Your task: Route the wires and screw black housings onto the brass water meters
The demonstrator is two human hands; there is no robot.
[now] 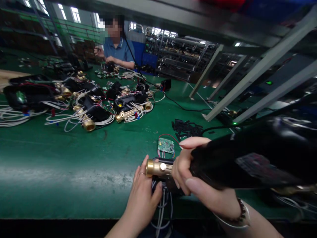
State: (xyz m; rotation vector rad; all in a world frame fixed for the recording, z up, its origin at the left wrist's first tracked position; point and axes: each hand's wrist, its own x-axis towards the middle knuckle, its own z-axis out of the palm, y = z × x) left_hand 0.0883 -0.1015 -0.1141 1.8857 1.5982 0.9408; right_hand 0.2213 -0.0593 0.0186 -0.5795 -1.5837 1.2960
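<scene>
My left hand [143, 191] grips a black assembly with a brass fitting [156, 168] and white wires [162, 206] hanging from it, at the near edge of the green table [74, 165]. My right hand [195, 175] is closed on a large black power tool [250, 158] whose front end meets the assembly beside the brass fitting. A small green circuit board [166, 145] with red wires lies just beyond my hands.
Several black units with brass fittings and white cables [99, 105] are piled across the far left of the table. A heap of small black parts [185, 128] lies right of centre. Another person in a blue shirt [118, 49] works at the far side. Grey frame struts [247, 82] rise on the right.
</scene>
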